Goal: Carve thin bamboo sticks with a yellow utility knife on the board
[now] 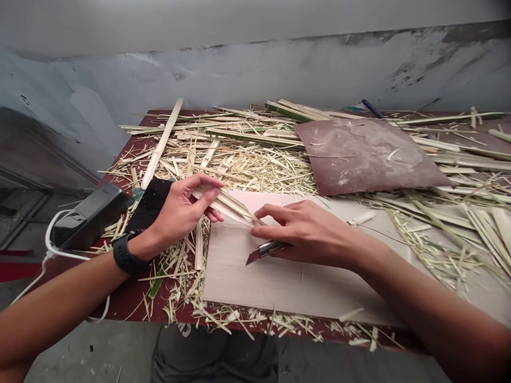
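My left hand (194, 202), with a black watch on its wrist, pinches a pale bamboo strip (229, 206) between thumb and fingers. The strip slants down to the right and looks like two lengths side by side; I cannot tell whether it is split or two pieces. At its right end, the thumb and index finger of my right hand (295, 229) touch the narrow tip. Tucked under that hand's other fingers is a utility knife (265, 250), its blade out and pointing left, just above a pale board (255, 284).
Bamboo shavings (271, 167) and cut strips cover much of the dark red table (131, 303). A sheet of brown sandpaper (367, 154) lies behind the board. On the left sit a black device (93, 215) and a white cable (50, 234). A wall (239, 74) stands behind.
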Tool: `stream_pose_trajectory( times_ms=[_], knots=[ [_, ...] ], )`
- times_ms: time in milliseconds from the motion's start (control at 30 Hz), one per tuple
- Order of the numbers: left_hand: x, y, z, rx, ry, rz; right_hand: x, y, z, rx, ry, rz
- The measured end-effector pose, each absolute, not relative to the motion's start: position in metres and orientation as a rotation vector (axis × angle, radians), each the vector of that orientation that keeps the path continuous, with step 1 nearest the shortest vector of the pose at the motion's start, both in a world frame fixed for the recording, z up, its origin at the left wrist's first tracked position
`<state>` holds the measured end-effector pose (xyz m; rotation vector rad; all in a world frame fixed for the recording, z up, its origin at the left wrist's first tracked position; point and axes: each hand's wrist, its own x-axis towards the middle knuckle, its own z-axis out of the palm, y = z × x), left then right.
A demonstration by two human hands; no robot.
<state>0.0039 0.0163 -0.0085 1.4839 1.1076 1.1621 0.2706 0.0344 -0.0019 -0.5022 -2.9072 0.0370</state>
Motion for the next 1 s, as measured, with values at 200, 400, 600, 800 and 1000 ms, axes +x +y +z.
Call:
stream_pose_trajectory(
  times_ms=[200,400,600,800,1000],
  knots=[
    [0.005,0.015,-0.009,1.498,1.1,1.168,0.269,0.034,-0.001,-0.569,-2.939,0.036],
    [0.004,0.016,-0.009,1.519,1.094,1.179,0.275,0.043,-0.007,-0.513,-2.822,0.163],
    [0.001,0.018,-0.012,1.547,1.141,1.228,0.278,0.048,-0.003,-0.548,-2.777,0.217],
    [0.0,0.016,-0.012,1.579,1.242,1.152,0.28,0.049,-0.001,-0.69,-2.709,0.001],
    [-0.005,0.016,-0.004,2.005,1.26,1.139,0.284,0.052,0.002,-0.705,-2.707,-0.131]
  ],
)
